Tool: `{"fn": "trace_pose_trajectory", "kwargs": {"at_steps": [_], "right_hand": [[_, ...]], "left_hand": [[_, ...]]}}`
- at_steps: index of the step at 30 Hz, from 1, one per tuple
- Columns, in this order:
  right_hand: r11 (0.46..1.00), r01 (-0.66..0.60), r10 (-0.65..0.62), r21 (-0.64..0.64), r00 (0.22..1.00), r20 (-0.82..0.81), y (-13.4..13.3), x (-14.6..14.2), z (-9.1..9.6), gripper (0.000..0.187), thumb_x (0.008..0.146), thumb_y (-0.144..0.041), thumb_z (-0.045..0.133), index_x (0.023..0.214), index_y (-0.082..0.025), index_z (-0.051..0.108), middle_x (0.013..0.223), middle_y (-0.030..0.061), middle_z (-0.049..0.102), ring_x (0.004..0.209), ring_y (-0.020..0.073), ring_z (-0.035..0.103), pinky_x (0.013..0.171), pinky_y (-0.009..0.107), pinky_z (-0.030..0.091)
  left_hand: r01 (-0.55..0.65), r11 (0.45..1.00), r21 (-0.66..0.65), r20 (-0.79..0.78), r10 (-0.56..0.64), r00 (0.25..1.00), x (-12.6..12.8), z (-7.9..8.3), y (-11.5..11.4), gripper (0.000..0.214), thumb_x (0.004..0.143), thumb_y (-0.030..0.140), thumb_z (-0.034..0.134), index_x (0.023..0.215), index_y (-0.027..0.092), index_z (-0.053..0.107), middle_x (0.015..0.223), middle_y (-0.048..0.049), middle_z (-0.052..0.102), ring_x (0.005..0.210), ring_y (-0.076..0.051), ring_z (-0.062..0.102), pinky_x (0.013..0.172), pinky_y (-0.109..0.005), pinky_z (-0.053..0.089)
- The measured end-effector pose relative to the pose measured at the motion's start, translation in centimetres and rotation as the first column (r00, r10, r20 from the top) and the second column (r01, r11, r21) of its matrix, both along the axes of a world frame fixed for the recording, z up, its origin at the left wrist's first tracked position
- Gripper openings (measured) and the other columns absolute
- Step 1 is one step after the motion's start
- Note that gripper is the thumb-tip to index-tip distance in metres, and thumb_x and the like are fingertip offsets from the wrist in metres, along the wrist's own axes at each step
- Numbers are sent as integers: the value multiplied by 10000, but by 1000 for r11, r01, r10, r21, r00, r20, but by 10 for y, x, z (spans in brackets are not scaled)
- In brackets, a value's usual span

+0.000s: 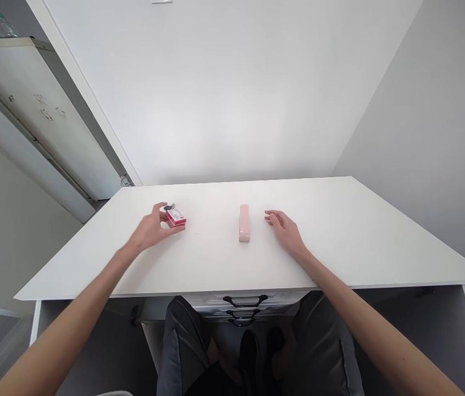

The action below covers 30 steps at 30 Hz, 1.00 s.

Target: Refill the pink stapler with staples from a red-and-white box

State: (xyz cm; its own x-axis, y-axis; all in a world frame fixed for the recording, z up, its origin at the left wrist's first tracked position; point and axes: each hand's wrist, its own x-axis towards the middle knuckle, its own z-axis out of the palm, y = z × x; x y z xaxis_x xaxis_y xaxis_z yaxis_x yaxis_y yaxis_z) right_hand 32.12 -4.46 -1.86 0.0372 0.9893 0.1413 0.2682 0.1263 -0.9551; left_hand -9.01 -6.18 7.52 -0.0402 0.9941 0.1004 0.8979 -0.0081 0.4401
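Left hand (150,230) pinches a small red box (176,219) resting on the white desk (360,236); right hand (285,231) lies open and empty just beside the pink stapler (244,223), which sits untouched between both hands.

Nothing readable on this desk right now. The red box (175,218) has a pale patch on its face, but any print there is far too small to make out. The pink stapler (244,223) shows no legible lettering, and the faint marks on the cupboard door (43,107) at left are just smudges.
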Motion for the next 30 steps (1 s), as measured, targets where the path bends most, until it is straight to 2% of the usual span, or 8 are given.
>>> {"fn": "trace_pose_trajectory", "kwargs": {"at_steps": [3,6,11,17,20,23,26,30], "right_hand": [[1000,-3,3,18,1000,-13,1,1,-3,428,1010,-600,478,1230,-298,686,1329,69,721,1193,275,695,1079,485,492],[1000,-10,10,26,1000,-12,1,1,-4,396,1014,-572,488,1210,-296,693,1333,59,718,1186,262,698,1074,473,498],[1000,-6,6,30,1000,-13,1,0,-5,398,1009,-559,493,1213,-283,695,1310,74,728,1174,265,701,1060,481,507],[1000,-7,7,25,1000,-13,2,1,-7,384,1000,-543,502,1202,-280,694,1297,77,734,1155,263,709,1044,476,514],[1000,-10,10,26,1000,-3,0,1,-6,354,992,-517,512,1176,-280,701,1268,74,745,1149,263,709,1023,463,519],[999,-40,39,10,999,20,-4,0,-2,335,986,-506,525,1132,-270,713,1244,70,751,1157,262,701,1000,443,520],[996,-87,87,-10,995,48,-7,-3,3,325,970,-513,566,1115,-266,720,1241,59,752,1135,255,698,981,422,519],[990,-139,142,-33,981,134,-7,-8,9,356,950,-565,599,1131,-288,730,1246,51,751,1087,261,684,925,418,527]], "left_hand": [[-152,978,-140,-170,128,977,-22,19,-2,1124,699,725,782,1549,155,317,1173,-134,745,1119,-368,697,881,-434,572],[-253,949,-189,-247,204,947,-36,25,-4,1209,735,704,771,1602,68,218,1149,-160,737,1061,-385,709,797,-412,578],[-273,954,-125,-262,234,936,-59,13,-12,1345,676,758,771,1656,109,117,1565,-292,444,1364,-459,547,987,-521,551],[-268,951,-151,-270,221,937,-76,2,-21,1313,690,758,738,1672,159,105,1666,-284,270,1341,-473,560,1010,-583,536],[-180,982,-50,-255,162,953,-69,0,-24,1173,756,745,691,1649,163,203,1700,-251,211,1389,-447,521,1094,-576,493],[14,994,110,-232,12,973,-52,-7,-26,853,903,684,563,1575,197,367,1669,-195,308,1430,-395,485,1170,-569,432],[207,954,219,-209,-161,965,-26,-24,-27,601,988,608,487,1460,236,495,1591,-146,439,1454,-347,466,1206,-553,405],[356,908,220,-147,-330,932,14,-53,-24,501,1020,545,480,1416,240,516,1551,-132,490,1468,-315,461,1247,-555,359]]}}
